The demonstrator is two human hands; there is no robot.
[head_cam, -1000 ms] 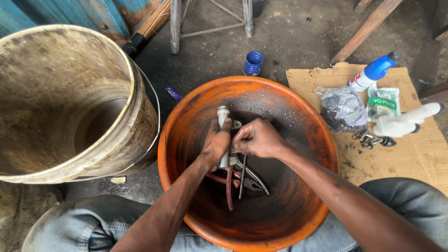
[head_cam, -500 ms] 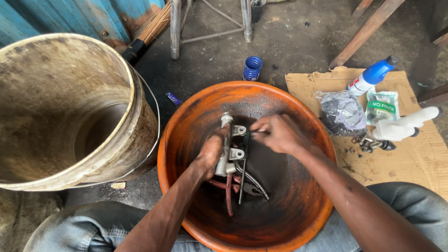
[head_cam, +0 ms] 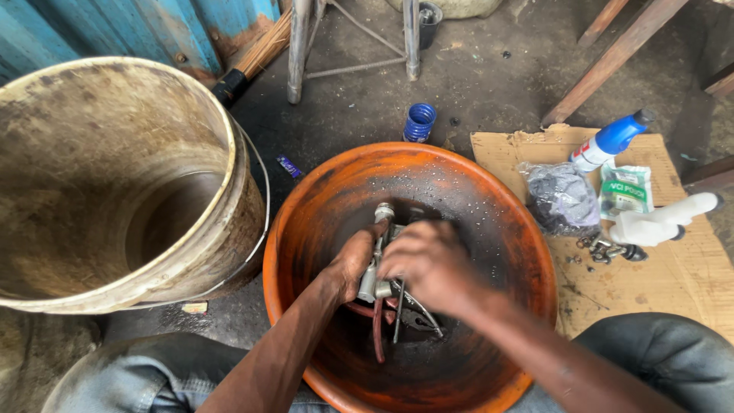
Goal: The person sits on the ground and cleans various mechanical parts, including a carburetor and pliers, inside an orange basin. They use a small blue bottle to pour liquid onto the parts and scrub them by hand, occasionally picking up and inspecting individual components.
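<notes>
A grey metal part (head_cam: 377, 252) stands up on end inside a big orange bowl (head_cam: 306, 222), near the middle of it. The left hand (head_cam: 353, 261) is wrapped tight around the lower half of the part, so the round top pokes out above the fingers. The right hand (head_cam: 423, 260) is pressed against the same part from the other side, with its fingers curled in; it hides what it is gripping, so I cannot tell if it holds the part or a small tool. Just under both hands lie pliers (head_cam: 409, 310) with red handles (head_cam: 376, 325) and a thin metal rod, all down on the dark, wet bottom of the bowl. Little drops of water dot the bowl wall above the hands. The bowl sits between the person's knees in blue jeans (head_cam: 115, 375). Off to the left of the hands stands a large dirty bucket (head_cam: 229, 199), touching the bowl. Above the hands, on the dark floor, is a small blue ribbed cap (head_cam: 420, 122). To the right of the hands is a sheet of cardboard (head_cam: 688, 268) with a blue and white spray bottle (head_cam: 612, 141), a grey bag (head_cam: 562, 197), a green and white pouch (head_cam: 627, 187), a white plastic piece (head_cam: 661, 218) and some small metal bits (head_cam: 608, 248) on it
</notes>
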